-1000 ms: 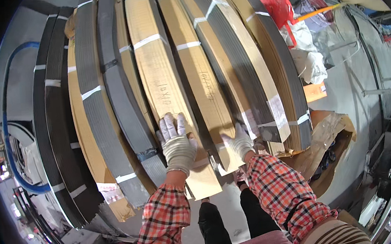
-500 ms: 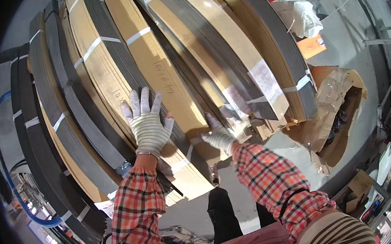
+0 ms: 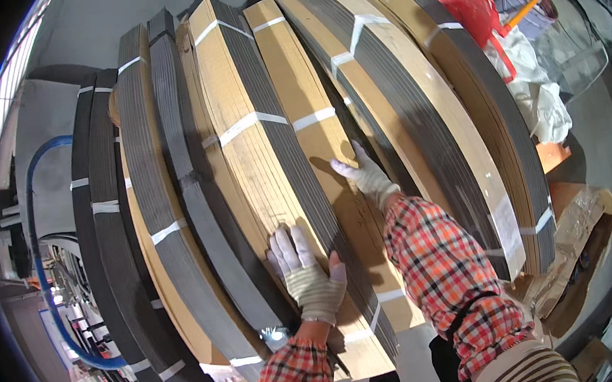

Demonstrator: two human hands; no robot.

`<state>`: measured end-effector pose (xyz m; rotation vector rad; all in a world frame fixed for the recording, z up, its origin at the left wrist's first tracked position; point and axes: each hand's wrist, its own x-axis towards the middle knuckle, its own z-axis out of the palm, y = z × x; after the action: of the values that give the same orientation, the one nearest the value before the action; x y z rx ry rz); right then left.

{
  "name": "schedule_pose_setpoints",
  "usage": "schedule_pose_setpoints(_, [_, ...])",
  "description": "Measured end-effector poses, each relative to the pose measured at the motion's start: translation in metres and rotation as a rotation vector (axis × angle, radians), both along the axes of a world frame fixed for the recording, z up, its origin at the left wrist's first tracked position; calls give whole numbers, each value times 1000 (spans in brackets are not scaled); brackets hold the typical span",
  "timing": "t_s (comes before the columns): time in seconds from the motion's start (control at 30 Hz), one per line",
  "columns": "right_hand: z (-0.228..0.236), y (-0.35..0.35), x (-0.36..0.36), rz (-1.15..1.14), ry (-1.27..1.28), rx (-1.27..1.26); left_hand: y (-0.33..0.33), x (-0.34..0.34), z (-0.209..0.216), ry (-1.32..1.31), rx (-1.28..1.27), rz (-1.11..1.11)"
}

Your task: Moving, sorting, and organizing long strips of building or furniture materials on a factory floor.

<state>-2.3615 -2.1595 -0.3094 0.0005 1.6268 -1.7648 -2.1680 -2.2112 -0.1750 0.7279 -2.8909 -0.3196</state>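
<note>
The right grip (image 3: 369, 177) sits farther forward than the palm-down left grip (image 3: 310, 277).

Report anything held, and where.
White-gloved left hand: open on a long tan-and-black bundle, holding nothing. White-gloved right hand: at the long tan bundle, any grip unclear.

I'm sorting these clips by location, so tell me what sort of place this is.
Likely a workshop or warehouse: long brown and dark-grey bundles bound with white straps sit side by side, with a red plastic bag and torn brown cardboard wrapping nearby.
</note>
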Motion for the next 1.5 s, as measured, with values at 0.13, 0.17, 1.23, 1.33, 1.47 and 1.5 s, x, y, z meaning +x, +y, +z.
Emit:
schedule_pose_setpoints(0.13, [-3,-8,-16,154,206,88,-3,-8,11,-41,-19,18])
schedule_pose_setpoints(0.17, [9,-12,-23,156,197,98,-1,-8,11,-49,-8,18])
schedule_pose_setpoints(1.23, [122,85,54,355,907,493,-3,-6,6,-70,-49,-4])
schedule_pose_setpoints(1.33, [121,120,7,324,844,845,-10,0,5,-86,-55,20])
schedule_pose_setpoints(1.47, [83,124,7,249,716,1141,-8,-3,3,-64,-34,1])
schedule_pose_setpoints(1.5, [84,109,12,329,613,1128,-11,0,3,-63,-39,3])
